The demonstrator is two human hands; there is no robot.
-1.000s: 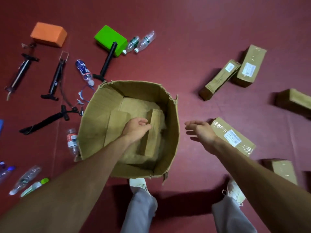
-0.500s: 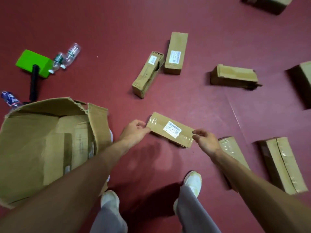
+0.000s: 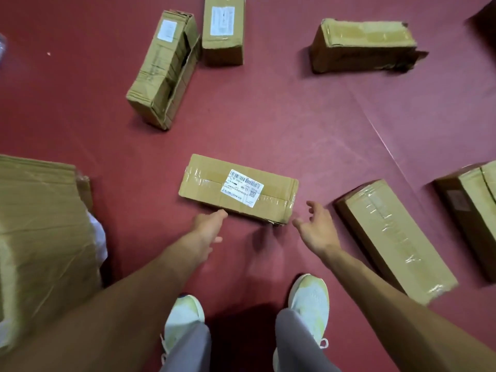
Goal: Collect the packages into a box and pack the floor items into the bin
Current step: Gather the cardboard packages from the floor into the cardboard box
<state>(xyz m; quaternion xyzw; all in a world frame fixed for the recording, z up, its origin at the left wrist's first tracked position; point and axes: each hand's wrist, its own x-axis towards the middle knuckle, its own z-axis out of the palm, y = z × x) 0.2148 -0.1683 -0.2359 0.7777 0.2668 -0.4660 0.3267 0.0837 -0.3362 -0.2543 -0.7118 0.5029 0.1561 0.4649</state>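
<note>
- The labelled package [image 3: 239, 190] lay flat on the red floor [image 3: 268, 116] at the middle of the frame, with its white shipping label facing up and clear tape along its seam.
- The left hand [image 3: 210, 226] reached to the package's near long edge from below. Its fingers were straight, with their tips against the lower left part of that edge. It was released and grasped nothing.
- The right hand [image 3: 316, 226] hung just beside the package's lower right corner, with its fingers spread and relaxed. It was released too, and whether it touched the cardboard could not be told.
- The large cardboard box [image 3: 40, 224] filled the left edge of the frame, well apart from the labelled package. Only its outer wall showed.
- A tilted package [image 3: 163, 71] with a loose side flap lay in the upper left, and its far end sat just beside a second package [image 3: 222, 30] at the top centre. Both had white labels.
- A crumpled package [image 3: 362, 45] lay in the upper right.
- A long taped package [image 3: 394, 237] lay on a slant to the right of the right hand, with another package [image 3: 472, 210] at the right edge of the frame.
- Two pale shoes [image 3: 311, 299] and grey trouser legs [image 3: 295, 345] stood at the bottom centre.
</note>
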